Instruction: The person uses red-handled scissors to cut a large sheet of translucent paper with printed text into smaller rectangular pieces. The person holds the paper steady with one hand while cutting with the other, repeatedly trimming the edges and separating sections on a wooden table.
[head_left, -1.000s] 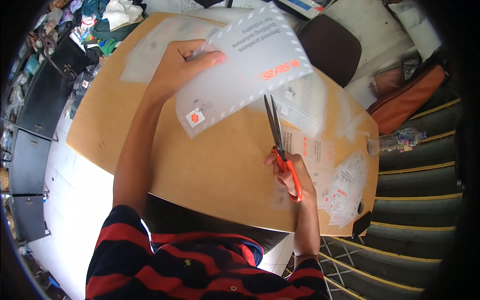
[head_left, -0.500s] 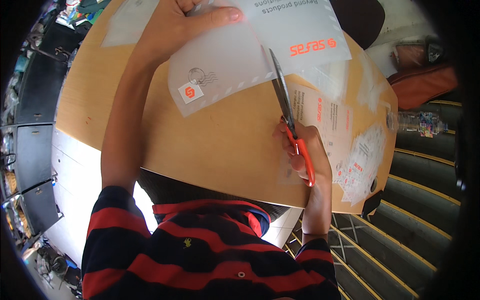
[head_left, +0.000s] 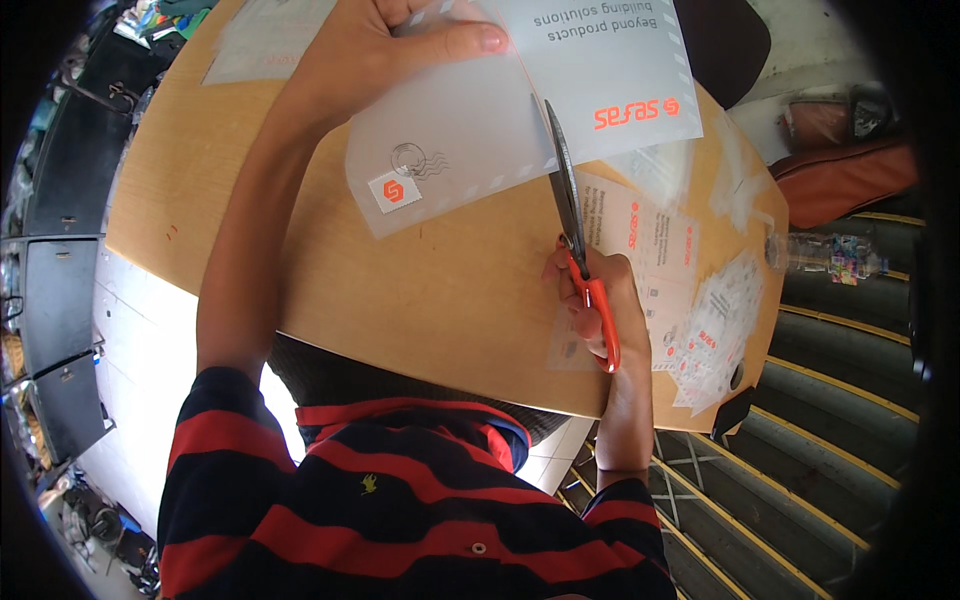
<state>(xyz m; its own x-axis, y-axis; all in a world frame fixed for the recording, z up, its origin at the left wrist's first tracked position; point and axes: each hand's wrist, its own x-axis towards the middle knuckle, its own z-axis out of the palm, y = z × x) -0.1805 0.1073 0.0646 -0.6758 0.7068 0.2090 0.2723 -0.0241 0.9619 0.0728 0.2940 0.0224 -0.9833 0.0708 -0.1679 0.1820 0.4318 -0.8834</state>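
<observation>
Above the table (head_left: 400,320), the left hand (head_left: 365,62) pinches the translucent sheet (head_left: 460,120), and the right hand (head_left: 615,288), nearer its front edge, grips red-handled scissors (head_left: 571,218) whose long axis points forward across that edge.

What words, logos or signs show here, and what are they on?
I'll describe print rather than quote it.
Translucent sheet in the left hand: legible grey lettering and an orange logo, both upside down; also a stamp and postmark.
Printed sheets on the table: sideways orange logos, dark lettering.
Small printed pieces: mostly too small to read.
Plastic bottle's label: too small.
</observation>
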